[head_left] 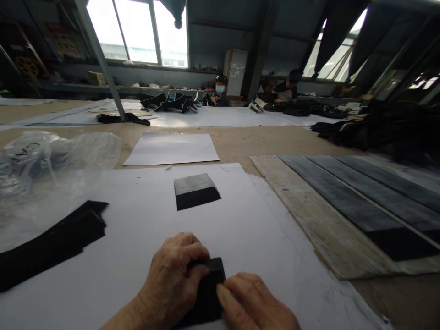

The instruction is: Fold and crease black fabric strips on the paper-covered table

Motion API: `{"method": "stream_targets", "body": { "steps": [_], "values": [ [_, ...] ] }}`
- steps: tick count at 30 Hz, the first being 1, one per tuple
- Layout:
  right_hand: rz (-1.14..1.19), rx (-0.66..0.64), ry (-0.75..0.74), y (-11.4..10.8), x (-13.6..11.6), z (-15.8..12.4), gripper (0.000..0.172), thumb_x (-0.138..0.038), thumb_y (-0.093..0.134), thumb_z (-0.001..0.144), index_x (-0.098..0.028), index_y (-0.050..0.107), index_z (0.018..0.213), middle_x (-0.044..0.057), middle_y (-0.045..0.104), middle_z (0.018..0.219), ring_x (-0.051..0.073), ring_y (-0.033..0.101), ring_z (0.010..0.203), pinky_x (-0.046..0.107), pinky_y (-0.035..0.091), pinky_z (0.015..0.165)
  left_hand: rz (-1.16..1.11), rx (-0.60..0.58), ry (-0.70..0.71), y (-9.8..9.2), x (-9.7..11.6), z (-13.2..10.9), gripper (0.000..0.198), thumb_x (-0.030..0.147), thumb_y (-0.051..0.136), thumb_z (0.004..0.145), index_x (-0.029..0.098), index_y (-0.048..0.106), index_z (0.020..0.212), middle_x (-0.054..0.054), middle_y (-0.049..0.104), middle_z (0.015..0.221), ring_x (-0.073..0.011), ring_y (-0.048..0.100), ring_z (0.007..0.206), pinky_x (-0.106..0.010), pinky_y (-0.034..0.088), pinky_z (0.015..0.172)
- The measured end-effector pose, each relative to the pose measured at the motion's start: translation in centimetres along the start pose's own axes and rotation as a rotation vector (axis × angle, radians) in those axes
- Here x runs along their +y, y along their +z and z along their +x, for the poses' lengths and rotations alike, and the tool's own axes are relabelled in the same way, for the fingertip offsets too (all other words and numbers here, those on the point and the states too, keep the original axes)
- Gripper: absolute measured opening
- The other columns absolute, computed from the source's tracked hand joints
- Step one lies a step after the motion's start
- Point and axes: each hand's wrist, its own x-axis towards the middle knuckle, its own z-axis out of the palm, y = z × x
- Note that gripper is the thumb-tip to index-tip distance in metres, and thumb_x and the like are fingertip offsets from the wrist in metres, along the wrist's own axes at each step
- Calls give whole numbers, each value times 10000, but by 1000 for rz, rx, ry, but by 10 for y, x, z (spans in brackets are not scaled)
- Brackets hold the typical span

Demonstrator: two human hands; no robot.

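Observation:
A black fabric piece [210, 293] lies on the white paper [137, 256] close to me, with a narrow folded-looking band along its far end. My left hand [177, 275] grips its left side, thumb and curled fingers closed at the far corner. On the right edge my right hand [256, 302] is closed, thumb and fingertips pinching the border. Both hands partly cover the piece. Farther up the paper rests another small piece [195, 190], grey on its far half and black on its near half.
Black strips [58, 238] are stacked at left, beside a clear plastic bag [68, 156]. A board [292, 206] with long grey-black strips [360, 197] lies at right. Beyond are a white sheet [172, 149], a metal pole [105, 64] and two people [216, 94] across the table.

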Motion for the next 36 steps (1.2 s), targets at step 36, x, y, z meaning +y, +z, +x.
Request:
{"method": "stream_targets", "body": {
  "steps": [36],
  "values": [
    [158,-302,6,-27,28,17,354,-8,387,808,-26,534,1130,110,564,805,196,512,722,328,479,610,320,73,719,5,1,-2,304,110,271,956,106,572,919,-7,517,678,-143,409,632,-340,233,645]
  ]
}}
